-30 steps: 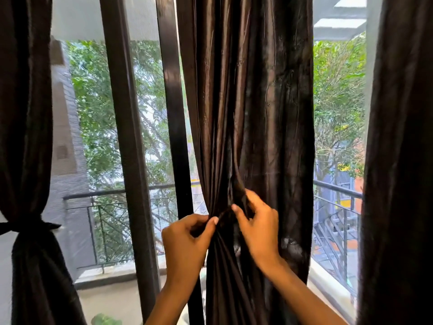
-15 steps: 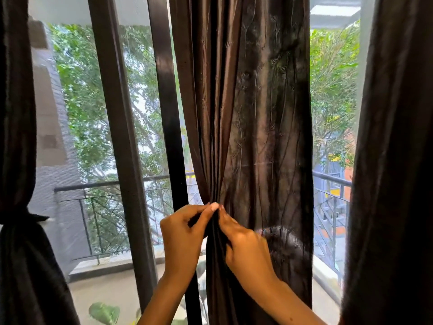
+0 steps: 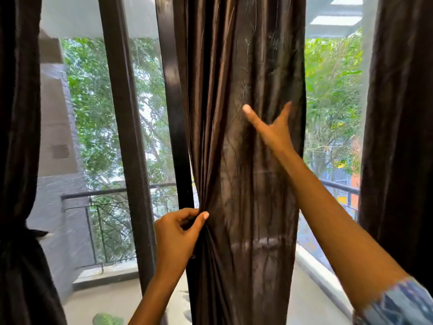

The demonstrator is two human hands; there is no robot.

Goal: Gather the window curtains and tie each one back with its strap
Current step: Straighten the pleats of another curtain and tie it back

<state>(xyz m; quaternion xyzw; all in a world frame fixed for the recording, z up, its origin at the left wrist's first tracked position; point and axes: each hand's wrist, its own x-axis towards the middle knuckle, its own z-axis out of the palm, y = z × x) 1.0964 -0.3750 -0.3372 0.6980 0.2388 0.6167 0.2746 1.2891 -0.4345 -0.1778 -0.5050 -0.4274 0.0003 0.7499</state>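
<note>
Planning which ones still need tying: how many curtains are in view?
3: the left curtain, already tied; the middle curtain, pinched by the left hand; the right curtain at the frame edge. More may hang out of view.

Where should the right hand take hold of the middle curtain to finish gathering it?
Probably at the loose right edge of the middle curtain, level with the left hand, coming in from the right. The left hand already pinches the pleats on the left side, while the right half hangs flat and ungathered. The right hand is open, higher up; a grip at the edge could sweep the cloth leftward.
</note>
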